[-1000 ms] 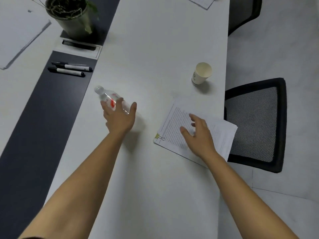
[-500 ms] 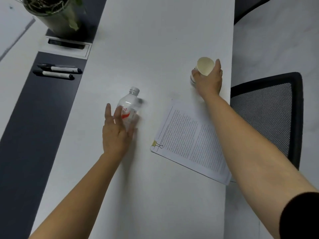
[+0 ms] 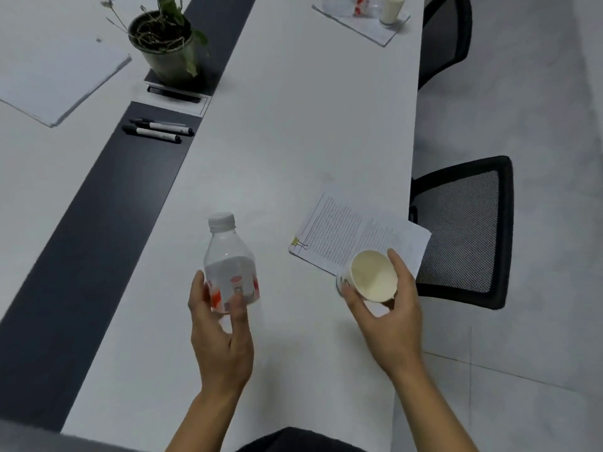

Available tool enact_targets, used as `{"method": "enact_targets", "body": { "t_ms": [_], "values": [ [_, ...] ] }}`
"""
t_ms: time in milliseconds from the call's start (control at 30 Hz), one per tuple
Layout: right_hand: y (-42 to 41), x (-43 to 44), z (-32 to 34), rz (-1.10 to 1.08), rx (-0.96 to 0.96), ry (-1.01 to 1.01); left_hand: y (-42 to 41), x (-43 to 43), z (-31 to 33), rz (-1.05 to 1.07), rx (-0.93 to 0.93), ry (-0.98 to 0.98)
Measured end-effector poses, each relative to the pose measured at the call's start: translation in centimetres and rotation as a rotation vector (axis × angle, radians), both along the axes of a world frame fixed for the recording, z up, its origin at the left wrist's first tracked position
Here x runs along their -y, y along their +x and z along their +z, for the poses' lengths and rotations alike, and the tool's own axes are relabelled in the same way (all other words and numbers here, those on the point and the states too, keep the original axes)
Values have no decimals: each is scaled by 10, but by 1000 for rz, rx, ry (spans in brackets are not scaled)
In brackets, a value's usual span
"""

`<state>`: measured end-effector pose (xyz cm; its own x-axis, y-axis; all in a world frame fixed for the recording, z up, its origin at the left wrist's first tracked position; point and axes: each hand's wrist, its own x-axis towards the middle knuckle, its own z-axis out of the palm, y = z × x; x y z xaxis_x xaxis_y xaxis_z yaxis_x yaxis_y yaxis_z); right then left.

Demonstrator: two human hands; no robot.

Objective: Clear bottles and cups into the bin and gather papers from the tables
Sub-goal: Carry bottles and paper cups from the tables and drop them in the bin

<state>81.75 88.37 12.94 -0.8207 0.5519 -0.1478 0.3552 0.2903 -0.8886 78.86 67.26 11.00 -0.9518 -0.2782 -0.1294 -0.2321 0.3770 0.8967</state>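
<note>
Both hands are full as I watch: left hand clasps the upright bottle, right hand grips the tilted cup, nearest the clipped papers just beyond; bin seemingly off-frame.

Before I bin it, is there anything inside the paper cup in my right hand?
The cup, held in the right hand, tilts toward the camera. Its inside looks empty and dry. The near wall's inner face is out of view.
</note>
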Motion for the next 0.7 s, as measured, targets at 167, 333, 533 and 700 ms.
{"method": "enact_targets", "body": {
  "t_ms": [167,333,533,700],
  "values": [
    [80,6,20,-6,41,-67,72,21,24,15,-19,-27],
    [82,-3,58,142,-111,-57,105,48,70,141,-196,-80],
    [100,3,72,511,-230,-111,198,53,102,529,-330,-102],
    [144,44,46,817,-194,-186,320,41,96,859,-304,-131]
  ]
}}
